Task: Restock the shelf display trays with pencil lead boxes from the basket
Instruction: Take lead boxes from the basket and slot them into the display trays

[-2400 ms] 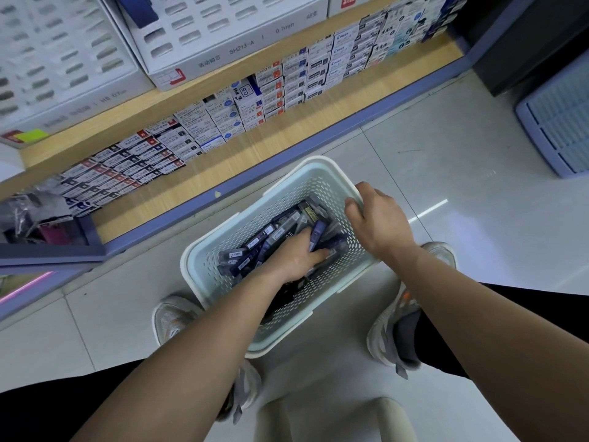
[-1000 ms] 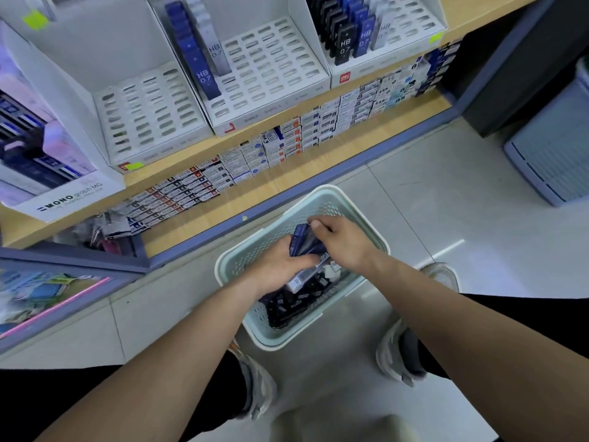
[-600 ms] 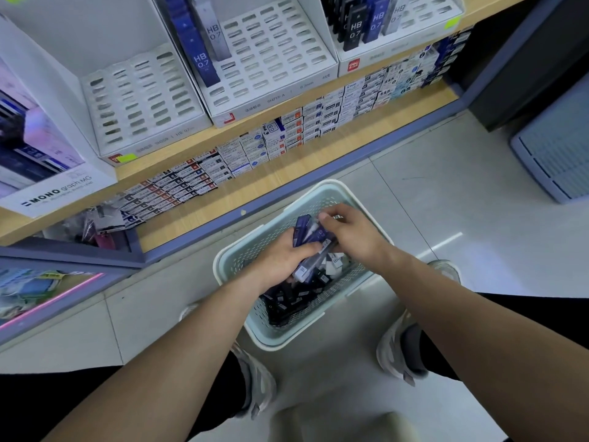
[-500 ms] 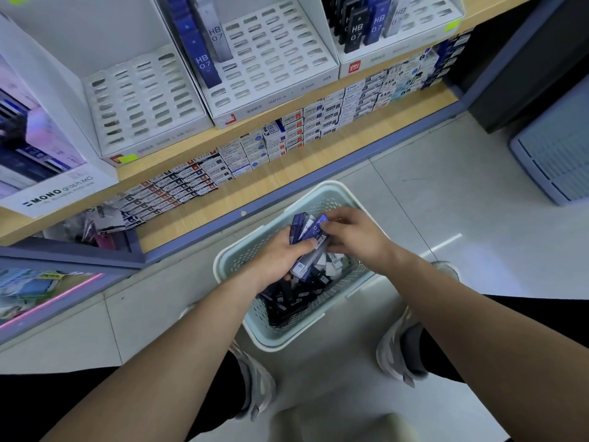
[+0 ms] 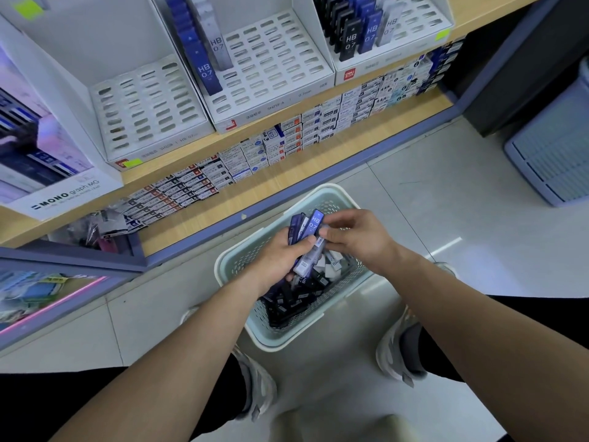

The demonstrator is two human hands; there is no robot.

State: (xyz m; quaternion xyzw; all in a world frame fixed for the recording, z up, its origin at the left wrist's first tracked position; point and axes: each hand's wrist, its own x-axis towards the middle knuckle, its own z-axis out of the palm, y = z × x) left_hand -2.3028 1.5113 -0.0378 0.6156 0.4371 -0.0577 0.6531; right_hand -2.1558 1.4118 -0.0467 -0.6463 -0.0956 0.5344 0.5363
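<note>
A pale green perforated basket [image 5: 234,266] stands on the floor between my feet, half full of dark pencil lead boxes [image 5: 296,303]. Above it my left hand [image 5: 280,260] grips a bunch of blue boxes [image 5: 302,228] marked HB 0.7. My right hand [image 5: 357,239] pinches the front box of that bunch at its right edge. On the shelf stand white slotted display trays: the left tray [image 5: 146,110] holds nothing, the middle tray [image 5: 271,65] carries a short row of blue and grey boxes at its left, the right tray [image 5: 411,23] has several dark and blue boxes.
A lower wooden shelf [image 5: 204,205] carries rows of small white lead packets. A MONO display box [image 5: 60,193] sits at the left. A grey crate [image 5: 554,154] stands on the tiled floor at the right. A stool edge [image 5: 338,425] shows at the bottom.
Both hands have lifted a bunch of blue boxes out of the basket. The right hand has shifted from the bunch's top to pinch its front box. The view has tilted up toward the trays.
</note>
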